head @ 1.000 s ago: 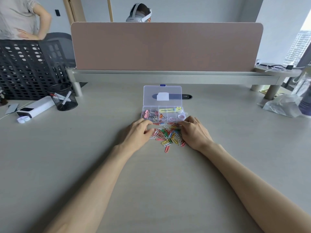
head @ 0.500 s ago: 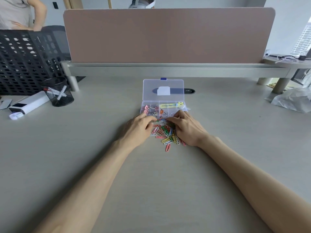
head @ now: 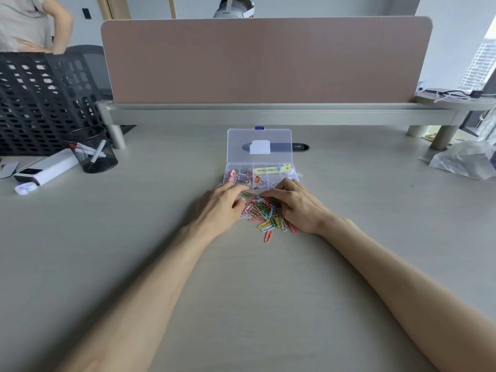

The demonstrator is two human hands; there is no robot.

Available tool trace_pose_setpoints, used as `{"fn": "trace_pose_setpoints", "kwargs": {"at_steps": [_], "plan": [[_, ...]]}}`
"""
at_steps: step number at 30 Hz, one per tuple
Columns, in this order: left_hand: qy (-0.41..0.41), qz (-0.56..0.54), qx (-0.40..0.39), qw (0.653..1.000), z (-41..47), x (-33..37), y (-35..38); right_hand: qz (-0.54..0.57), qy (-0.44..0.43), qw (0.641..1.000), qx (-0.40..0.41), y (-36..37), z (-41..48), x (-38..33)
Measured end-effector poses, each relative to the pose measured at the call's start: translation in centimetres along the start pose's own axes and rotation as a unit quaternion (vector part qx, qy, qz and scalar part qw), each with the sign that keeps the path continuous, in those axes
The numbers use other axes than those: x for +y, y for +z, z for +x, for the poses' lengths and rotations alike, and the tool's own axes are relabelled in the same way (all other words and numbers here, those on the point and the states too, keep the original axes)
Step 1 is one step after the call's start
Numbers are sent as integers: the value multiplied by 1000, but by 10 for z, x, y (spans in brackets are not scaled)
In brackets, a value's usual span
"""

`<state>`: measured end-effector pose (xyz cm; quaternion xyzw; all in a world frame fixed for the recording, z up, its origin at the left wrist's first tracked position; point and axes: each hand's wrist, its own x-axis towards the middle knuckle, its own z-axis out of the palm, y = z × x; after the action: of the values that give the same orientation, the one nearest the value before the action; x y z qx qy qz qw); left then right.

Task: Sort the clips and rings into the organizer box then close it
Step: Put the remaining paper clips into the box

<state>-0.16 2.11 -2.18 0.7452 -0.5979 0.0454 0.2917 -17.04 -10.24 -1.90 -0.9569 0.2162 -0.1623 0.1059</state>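
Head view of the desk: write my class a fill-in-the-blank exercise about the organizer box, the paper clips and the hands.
1. The organizer box's lid stands ____.
2. The paper clips lie in a pile on the ____.
3. The pile sits between the left hand and the ____ hand.
4. The pink binder clips fill the box's far-____ compartment.

Answers: open; desk; right; left

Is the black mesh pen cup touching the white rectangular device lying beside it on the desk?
Cannot tell. In the head view the black mesh pen cup overlaps the end of the white rectangular device, hiding any contact or gap.
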Motion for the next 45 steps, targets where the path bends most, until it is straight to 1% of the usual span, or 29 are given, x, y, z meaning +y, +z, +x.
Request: {"fn": "trace_pose_setpoints", "kwargs": {"at_steps": [2, 5, 7, 10, 11, 12, 14, 15, 17, 20, 24, 25, 27, 29, 30, 33, 34, 36, 38, 42, 45], "plan": [[-8, 26, -11, 1000, 1, 0, 2, -1, 0, 1000, -5, 0, 1, 1], [-9, -3, -26, 1000, 2, -3, 4, 11, -4, 1000, -9, 1, 1, 3], [-5, -49, -37, 998, 2, -5, 3, 68, 5, 998, -1, -2, 2, 4], [-30, -123, -71, 989, 1, -9, -9, 179, 64, 982, -20, -26, 1, 3], [-37, -135, -82, 987, 1, -11, -14, 191, 74, 978, -43, -38, 0, 3], [-39, -135, -93, 986, 0, -13, -18, 179, 78, 977, -83, -51, -1, 4], [-33, -106, -112, 987, -2, -17, -22, 118, 87, 972, -184, -72, -5, 7], [-27, -85, -117, 989, -2, -19, -22, 90, 94, 966, -222, -77, -6, 8], [-13, -47, -115, 992, -1, -21, -18, 69, 105, 960, -252, -77, -7, 11], [-2, -30, -93, 995, -1, -16, -13, 101, 90, 964, -231, -64, -4, 13], [29, -56, -60, 996, -6, -8, -9, 149, 55, 973, -168, -48, 0, 9], [36, -62, -50, 996, -6, -7, -9, 154, 52, 974, -160, -46, 1, 7], [25, -83, -42, 995, -7, -5, -12, 157, 44, 974, -154, -46, 2, 4], [-3, -106, -67, 992, -8, -4, -19, 146, 45, 973, -170, -55, 0, 2], [-19, -103, -98, 990, -9, -3, -22, 129, 56, 971, -193, -60, -2, 1], [-41, -25, -191, 980, -10, 2, -28, 38, 75, 958, -275, -65, -7, -3], [-36, 0, -208, 977, -9, 3, -28, 26, 71, 957, -281, -64, -8, -4], [-25, 24, -222, 975, -7, 5, -25, 35, 65, 961, -267, -61, -7, -5], [-21, 16, -207, 978, -5, 4, -20, 54, 51, 968, -241, -54, -3, -2], [-14, -32, -152, 988, -2, 2, -13, 78, -2, 975, -208, -41, 4, -4], [1, -64, -120, 991, -2, 1, -8, 103, 19, 980, -170, -35, 7, -6]]}}
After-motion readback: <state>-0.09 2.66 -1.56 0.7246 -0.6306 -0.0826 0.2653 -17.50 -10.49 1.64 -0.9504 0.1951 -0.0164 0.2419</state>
